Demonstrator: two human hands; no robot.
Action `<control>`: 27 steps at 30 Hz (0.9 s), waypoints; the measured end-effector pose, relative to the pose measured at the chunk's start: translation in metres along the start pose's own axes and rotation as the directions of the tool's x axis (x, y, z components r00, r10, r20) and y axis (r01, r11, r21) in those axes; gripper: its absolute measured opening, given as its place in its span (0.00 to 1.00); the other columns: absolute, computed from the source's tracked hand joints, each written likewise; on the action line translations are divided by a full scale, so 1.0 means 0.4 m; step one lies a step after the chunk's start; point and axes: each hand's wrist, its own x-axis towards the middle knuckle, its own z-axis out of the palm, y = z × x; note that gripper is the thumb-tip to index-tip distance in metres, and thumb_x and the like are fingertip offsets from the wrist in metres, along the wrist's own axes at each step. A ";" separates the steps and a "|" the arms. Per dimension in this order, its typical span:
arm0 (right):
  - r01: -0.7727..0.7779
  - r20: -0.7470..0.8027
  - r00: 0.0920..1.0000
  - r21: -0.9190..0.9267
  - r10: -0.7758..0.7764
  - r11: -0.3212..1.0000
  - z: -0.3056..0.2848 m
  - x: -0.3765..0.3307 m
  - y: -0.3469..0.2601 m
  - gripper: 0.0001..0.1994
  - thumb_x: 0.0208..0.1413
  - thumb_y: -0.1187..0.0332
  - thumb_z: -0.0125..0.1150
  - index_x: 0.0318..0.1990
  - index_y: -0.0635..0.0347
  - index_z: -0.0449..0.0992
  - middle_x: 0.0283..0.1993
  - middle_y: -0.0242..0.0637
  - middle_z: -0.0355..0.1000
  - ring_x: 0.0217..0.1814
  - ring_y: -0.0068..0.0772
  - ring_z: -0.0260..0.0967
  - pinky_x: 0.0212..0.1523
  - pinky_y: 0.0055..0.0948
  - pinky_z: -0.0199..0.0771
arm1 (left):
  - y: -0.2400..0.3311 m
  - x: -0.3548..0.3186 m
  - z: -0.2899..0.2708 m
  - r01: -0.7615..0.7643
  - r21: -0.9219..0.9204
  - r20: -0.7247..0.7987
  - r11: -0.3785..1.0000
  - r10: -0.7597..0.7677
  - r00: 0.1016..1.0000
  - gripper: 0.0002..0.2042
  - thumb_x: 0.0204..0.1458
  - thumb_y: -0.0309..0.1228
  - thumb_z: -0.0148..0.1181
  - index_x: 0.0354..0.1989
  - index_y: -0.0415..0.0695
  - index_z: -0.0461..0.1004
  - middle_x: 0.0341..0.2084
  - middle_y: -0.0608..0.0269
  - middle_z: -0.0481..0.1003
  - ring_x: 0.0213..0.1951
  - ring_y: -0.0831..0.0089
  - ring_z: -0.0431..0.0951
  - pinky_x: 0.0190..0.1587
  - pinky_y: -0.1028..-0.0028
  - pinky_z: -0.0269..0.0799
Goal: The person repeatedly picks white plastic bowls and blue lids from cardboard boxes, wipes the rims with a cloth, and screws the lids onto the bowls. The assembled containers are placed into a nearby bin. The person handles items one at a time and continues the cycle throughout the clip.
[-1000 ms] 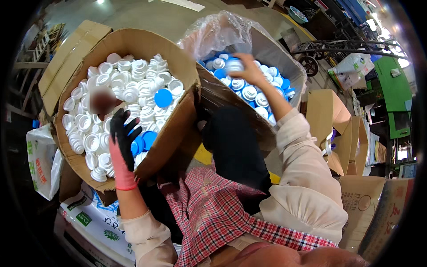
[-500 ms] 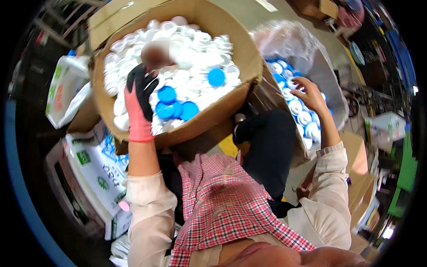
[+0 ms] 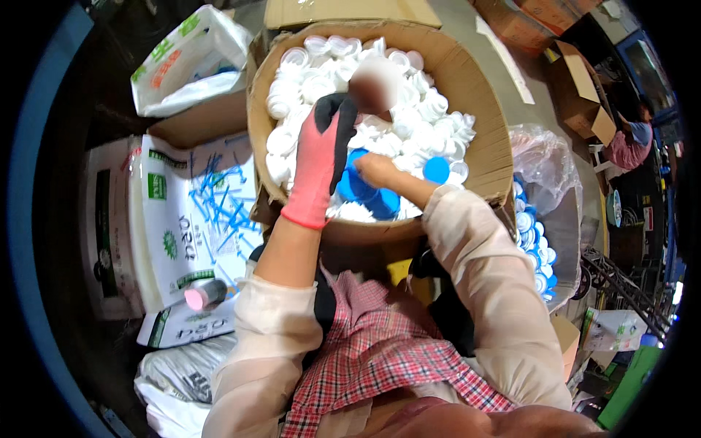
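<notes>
My left hand [image 3: 321,150], in a pink glove with black palm and fingers, is over a large cardboard carton [image 3: 504,142] heaped with white plastic caps [image 3: 431,106]. Its fingers curl inward beside a blurred dark and pale round patch [image 3: 376,86]; what they hold is unclear. My bare right hand [image 3: 377,171] is just right of it, fingers drawn together, above a cluster of blue caps [image 3: 381,203] on the white ones. Anything in those fingers is hidden. One more blue cap [image 3: 436,169] lies to the right of this hand.
At right stands a plastic-lined box [image 3: 566,252] with blue and white caps [image 3: 539,248]. Left are a printed white sack [image 3: 164,219] strewn with thin blue plastic pieces [image 3: 219,197], a pink-ended cylinder [image 3: 206,294] and a white bag [image 3: 193,62]. Another person [image 3: 629,146] is far right.
My right hand has moved left from the box of blue and white caps to the big carton. The view has turned, while my left hand remains over the white caps.
</notes>
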 end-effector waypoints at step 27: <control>0.081 -0.453 0.745 0.790 0.490 0.608 -0.169 0.075 0.057 0.09 0.46 0.69 0.63 0.23 0.61 0.68 0.30 0.39 0.76 0.24 0.24 0.66 0.26 0.26 0.67 | -0.015 0.016 -0.085 -0.160 -0.219 0.056 0.963 0.176 0.983 0.44 0.40 0.49 0.67 0.60 0.32 0.56 0.51 0.46 0.70 0.51 0.57 0.73 0.52 0.62 0.71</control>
